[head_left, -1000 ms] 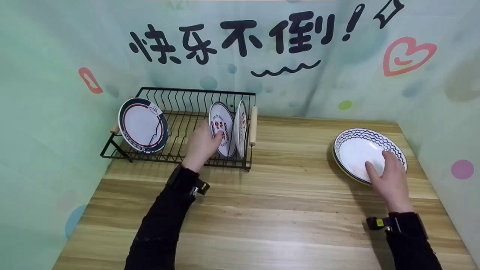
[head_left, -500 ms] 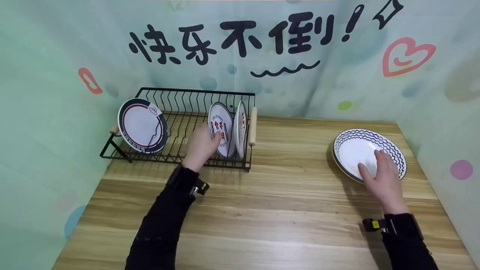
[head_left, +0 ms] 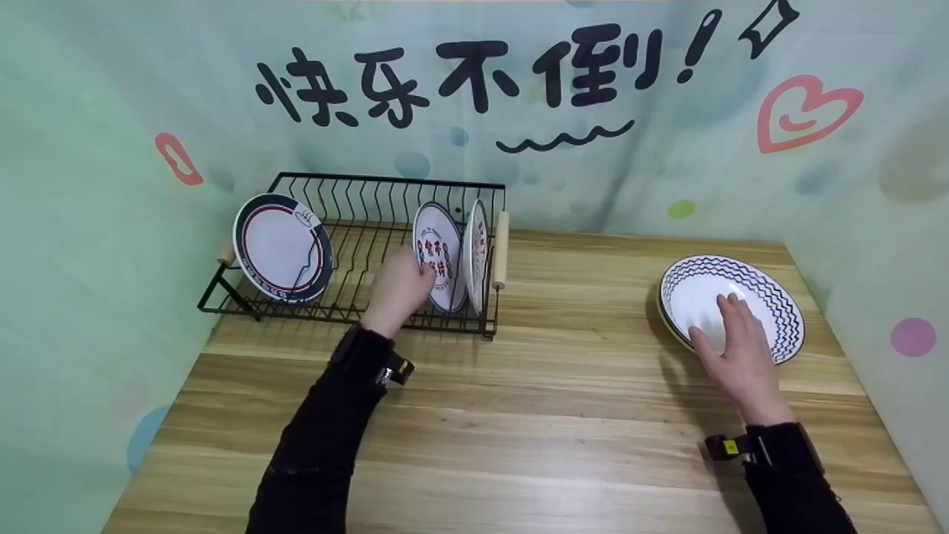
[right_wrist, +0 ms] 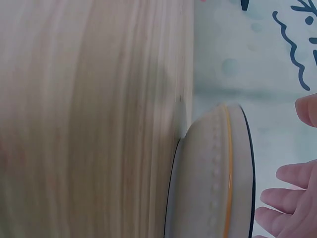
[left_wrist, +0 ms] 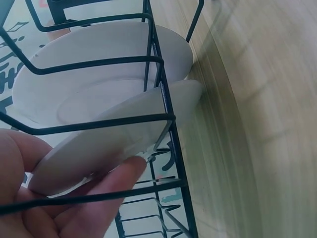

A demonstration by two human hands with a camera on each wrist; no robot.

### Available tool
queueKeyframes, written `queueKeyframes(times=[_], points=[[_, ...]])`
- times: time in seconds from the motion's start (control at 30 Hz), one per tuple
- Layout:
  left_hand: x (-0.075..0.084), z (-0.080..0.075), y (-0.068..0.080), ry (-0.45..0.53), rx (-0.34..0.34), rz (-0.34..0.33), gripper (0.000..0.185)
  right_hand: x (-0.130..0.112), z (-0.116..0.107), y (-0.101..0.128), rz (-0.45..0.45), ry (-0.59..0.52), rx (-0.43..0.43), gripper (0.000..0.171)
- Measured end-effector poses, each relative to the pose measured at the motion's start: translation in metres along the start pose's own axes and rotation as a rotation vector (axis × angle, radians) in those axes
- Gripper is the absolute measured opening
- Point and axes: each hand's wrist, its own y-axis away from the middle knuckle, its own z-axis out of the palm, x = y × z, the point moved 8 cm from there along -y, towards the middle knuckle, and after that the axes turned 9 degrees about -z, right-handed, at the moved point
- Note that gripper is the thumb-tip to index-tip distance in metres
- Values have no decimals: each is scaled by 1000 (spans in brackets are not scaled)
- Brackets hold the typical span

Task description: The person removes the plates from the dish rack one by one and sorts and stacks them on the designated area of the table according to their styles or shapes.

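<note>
In the head view my left hand [head_left: 397,293] reaches into the black wire dish rack [head_left: 393,178] and pinches a white plate with red lettering [head_left: 445,245] at its left edge. The left wrist view shows thumb and fingers on both sides of that plate [left_wrist: 114,136], behind the rack wires. Right beside it another white plate [head_left: 478,259] stands on edge. My right hand [head_left: 745,363], fingers spread, hovers over the near side of stacked dishes, topped by a white one with wavy black lines [head_left: 697,297]. A yellow-striped dish [right_wrist: 208,173] shows in the right wrist view, apart from the fingertips.
A blue-rimmed plate [head_left: 280,248] leans at the rack's left end. Wooden handles [head_left: 501,248] flank the rack. Everything stands on a wood-grain table [head_left: 563,415], with a printed backdrop [head_left: 563,178] behind and at both sides.
My right hand has drifted left and slightly toward me over the stacked dishes. The left thumb has slid down and left on the lettered plate; the plates stay in place.
</note>
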Motion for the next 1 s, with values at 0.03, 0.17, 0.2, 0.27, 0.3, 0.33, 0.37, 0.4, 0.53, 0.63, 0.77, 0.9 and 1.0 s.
queueKeyframes(times=[0.03, 0.17, 0.2, 0.27, 0.3, 0.33, 0.37, 0.4, 0.53, 0.63, 0.77, 0.9, 1.0], points=[[0, 0, 0, -1, -2, -5, 21, -2, 1, -1, -5, 3, 0, 68], [0, 3, -1, 26, -21, -38, 22, -9, 4, -2, -25, 1, -3, 68], [0, 3, -1, 27, -21, -42, 23, -11, 4, -3, -32, 0, -2, 68], [1, 4, -2, 30, -18, -49, 25, -14, 6, -3, -46, -6, 1, 68], [1, 4, -2, 22, -10, -46, 26, -16, 7, -4, -53, -9, 2, 67], [2, 4, -2, 12, 0, -43, 26, -18, 7, -4, -64, -9, 5, 67], [3, 3, -2, 5, 9, -39, 27, -19, 8, -4, -73, -11, 8, 66], [3, 3, -2, 1, 18, -36, 27, -21, 9, -5, -83, -13, 11, 66], [5, -1, 1, 20, 30, -35, 25, -28, 12, -6, -111, -14, 13, 64], [6, -5, 3, 33, 55, -25, 22, -33, 14, -7, -127, -19, 19, 64], [7, -14, 6, 44, 119, -4, 21, -42, 17, -9, -155, -36, 39, 64], [6, -22, 9, 73, 156, -7, 22, -50, 21, -11, -173, -53, 43, 64], [4, -28, 12, 92, 179, -16, 23, -55, 24, -13, -179, -59, 41, 64]])
